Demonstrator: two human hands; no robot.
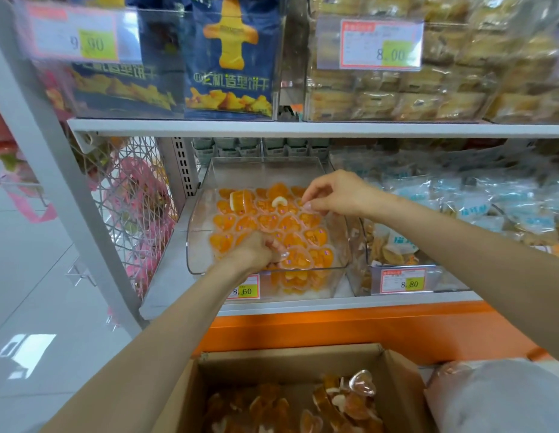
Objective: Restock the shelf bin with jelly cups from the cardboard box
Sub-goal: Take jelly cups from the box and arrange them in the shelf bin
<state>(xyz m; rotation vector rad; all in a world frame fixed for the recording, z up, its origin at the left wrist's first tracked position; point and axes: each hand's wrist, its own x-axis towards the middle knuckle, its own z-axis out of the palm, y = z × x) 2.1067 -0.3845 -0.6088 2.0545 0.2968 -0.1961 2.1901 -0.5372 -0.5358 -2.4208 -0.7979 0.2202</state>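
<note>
Left fingers [273, 244] gripping orange heart-shaped jelly cups [290, 223], right fingers [312, 190] pinching one

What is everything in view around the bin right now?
shelf bin: one, clear, middle shelf.
jelly cups: many, orange, heart-shaped, filling the bin; more in the box.
cardboard box: one, brown, open, below the shelf.
biscuit bags: several, blue, upper shelf left.
wrapped cakes: many, golden, upper shelf right.
price tags: four, red-edged white, bin fronts.
left hand: fingers grip a cup at the bin's front.
right hand: fingers pinch a cup toward the back right.
</note>
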